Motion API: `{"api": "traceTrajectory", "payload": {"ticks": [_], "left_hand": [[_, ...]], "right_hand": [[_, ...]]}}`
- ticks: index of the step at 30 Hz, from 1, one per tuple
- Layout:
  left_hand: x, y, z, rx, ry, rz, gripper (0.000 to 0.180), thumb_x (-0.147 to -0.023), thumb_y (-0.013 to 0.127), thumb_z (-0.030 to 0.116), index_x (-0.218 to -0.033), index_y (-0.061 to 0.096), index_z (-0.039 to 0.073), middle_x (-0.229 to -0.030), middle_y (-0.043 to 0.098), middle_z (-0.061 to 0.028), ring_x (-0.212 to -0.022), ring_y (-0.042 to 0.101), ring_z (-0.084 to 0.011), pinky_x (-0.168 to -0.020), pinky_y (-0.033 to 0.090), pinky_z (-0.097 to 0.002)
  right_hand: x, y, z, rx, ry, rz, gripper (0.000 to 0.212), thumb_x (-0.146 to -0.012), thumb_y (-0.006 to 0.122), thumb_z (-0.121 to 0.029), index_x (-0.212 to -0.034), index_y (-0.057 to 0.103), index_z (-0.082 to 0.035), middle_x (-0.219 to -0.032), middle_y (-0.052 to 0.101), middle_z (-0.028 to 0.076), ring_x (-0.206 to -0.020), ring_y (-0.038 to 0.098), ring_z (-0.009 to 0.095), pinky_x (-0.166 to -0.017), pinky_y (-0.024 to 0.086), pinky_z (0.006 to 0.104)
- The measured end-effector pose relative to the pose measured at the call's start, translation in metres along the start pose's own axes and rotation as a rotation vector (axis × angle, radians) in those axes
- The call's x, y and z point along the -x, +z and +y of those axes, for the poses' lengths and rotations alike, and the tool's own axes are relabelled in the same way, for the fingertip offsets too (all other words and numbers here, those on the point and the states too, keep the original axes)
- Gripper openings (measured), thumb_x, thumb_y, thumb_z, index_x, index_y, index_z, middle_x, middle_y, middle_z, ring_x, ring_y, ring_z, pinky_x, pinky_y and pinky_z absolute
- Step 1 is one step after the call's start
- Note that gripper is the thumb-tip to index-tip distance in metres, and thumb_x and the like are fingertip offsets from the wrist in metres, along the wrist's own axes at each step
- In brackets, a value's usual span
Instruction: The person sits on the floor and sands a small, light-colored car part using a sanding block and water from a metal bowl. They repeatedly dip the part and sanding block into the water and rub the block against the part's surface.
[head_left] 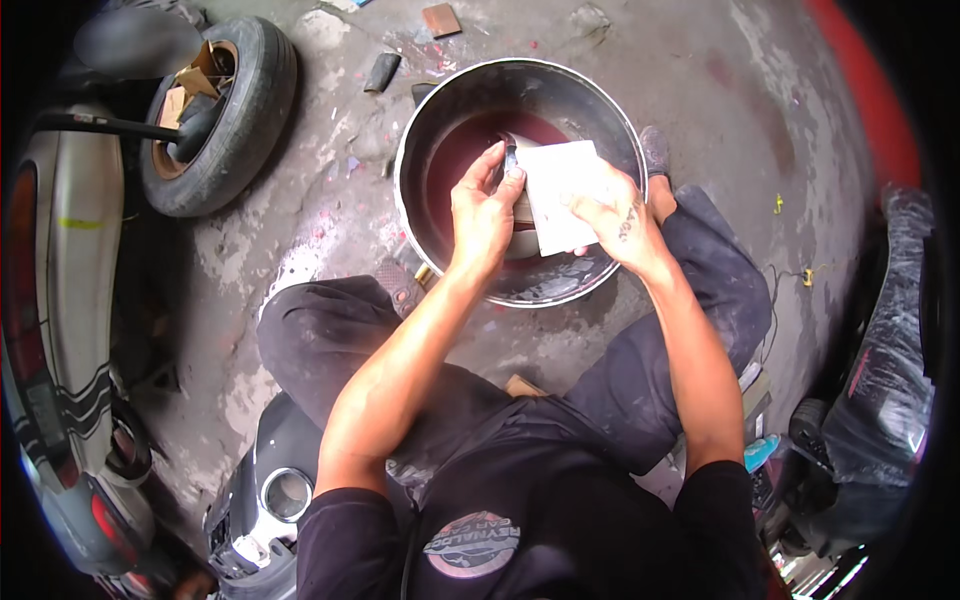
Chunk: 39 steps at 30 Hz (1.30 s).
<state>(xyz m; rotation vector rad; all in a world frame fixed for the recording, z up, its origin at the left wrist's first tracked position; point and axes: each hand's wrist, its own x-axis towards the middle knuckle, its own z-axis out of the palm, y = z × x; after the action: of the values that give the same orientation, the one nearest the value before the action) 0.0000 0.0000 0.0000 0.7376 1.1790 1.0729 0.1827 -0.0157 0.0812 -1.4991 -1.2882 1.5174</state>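
Between my knees stands a round black basin [403,190] with a pale rim, holding reddish liquid [455,150]. Over it, my left hand [482,212] is closed, thumb and fingers pinching the dark upper end of a pale, curved part [523,243]. That part is mostly hidden behind a white rectangular sheet [558,185], so its kind cannot be made out. My right hand [618,218] grips the sheet by its right side, thumb on top and fingers underneath. The sheet lies right against the part or just above it; which one is unclear.
A tyre on a rusty rim [265,120], with cardboard scraps inside, lies at the far left. Painted body panels [75,270] line the left side. A dark panel with a round opening [287,494] is by my left knee. Plastic-wrapped material [880,350] stands at right.
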Motion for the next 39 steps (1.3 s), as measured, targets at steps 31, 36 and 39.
{"api": "traceTrajectory", "payload": {"ticks": [31, 36, 39], "left_hand": [[0.006, 0.01, 0.03, 0.018, -0.042, 0.011, 0.045, -0.105, 0.061, 0.008, -0.148, 0.056, -0.005, -0.13, 0.072, -0.0147, -0.11, 0.07, -0.0164, -0.099, 0.054, -0.0293], [-0.006, 0.001, 0.012, 0.071, -0.041, 0.032, 0.048, -0.103, 0.064, 0.009, -0.148, 0.055, -0.007, -0.133, 0.07, -0.0172, -0.111, 0.069, -0.0172, -0.099, 0.054, -0.0289], [-0.009, -0.003, 0.005, 0.137, -0.016, 0.0, 0.051, -0.102, 0.064, 0.009, -0.149, 0.053, -0.008, -0.136, 0.068, -0.0189, -0.116, 0.068, -0.0185, -0.102, 0.052, -0.0296]], "right_hand": [[-0.007, -0.01, 0.004, -0.395, -0.231, 0.292, 0.029, -0.088, 0.08, -0.002, -0.116, 0.072, 0.001, -0.107, 0.078, 0.01, -0.092, 0.074, 0.017, -0.088, 0.058, 0.032], [-0.004, 0.021, 0.019, -0.11, -0.326, 0.343, 0.027, -0.096, 0.076, -0.01, -0.119, 0.068, 0.0, -0.103, 0.077, 0.009, -0.093, 0.073, 0.015, -0.081, 0.058, 0.029], [-0.001, 0.035, 0.015, -0.167, -0.295, 0.298, 0.031, -0.099, 0.072, -0.01, -0.127, 0.067, 0.002, -0.11, 0.076, 0.011, -0.096, 0.074, 0.017, -0.08, 0.061, 0.0296]]}}
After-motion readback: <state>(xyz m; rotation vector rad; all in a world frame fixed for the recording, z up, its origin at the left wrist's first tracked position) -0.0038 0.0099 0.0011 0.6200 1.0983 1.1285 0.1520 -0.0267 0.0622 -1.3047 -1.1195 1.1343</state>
